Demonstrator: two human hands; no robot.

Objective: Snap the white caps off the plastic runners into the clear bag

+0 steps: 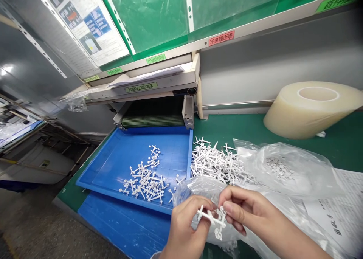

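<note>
Both hands meet at the bottom centre over a clear plastic bag [204,187]. My left hand [185,225] pinches one end of a small white plastic sprue [211,216] with cross-shaped branches. My right hand [246,210] pinches its other end with thumb and fingers closed. A heap of the same white sprues [217,162] lies on the green bench just beyond my hands. More of them [144,179] are scattered in the blue tray [119,153] to the left.
A second clear bag [286,168] of small white parts lies at right beside a printed sheet [340,210]. A big roll of clear film [312,107] stands at the back right. A beige machine [159,89] overhangs the tray. Another blue tray [124,228] sits below.
</note>
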